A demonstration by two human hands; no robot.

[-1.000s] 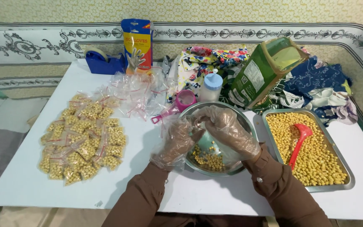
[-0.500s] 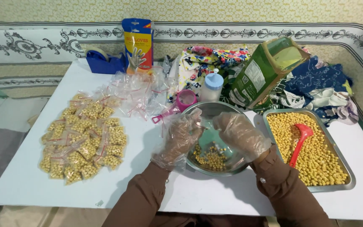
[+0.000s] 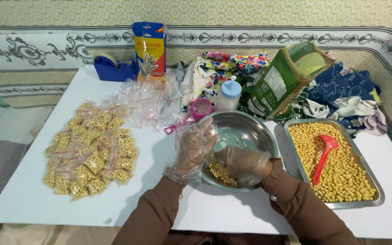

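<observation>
The steel bowl [image 3: 241, 136] sits mid-counter [image 3: 32, 199] with yellow chickpeas [image 3: 221, 172] inside. The gloved right hand [image 3: 246, 164] dips in, grip curled loosely over them — whether it holds any, I cannot tell. The gloved left hand [image 3: 193, 147] rests open-fingered on the rim — filled bags [image 3: 87, 149] lie left, a chickpea tray [image 3: 334, 163] right.

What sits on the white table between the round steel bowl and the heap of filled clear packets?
In the head view, only the gloved left hand crosses that stretch between the steel bowl and the filled packets; otherwise bare white table.
</observation>
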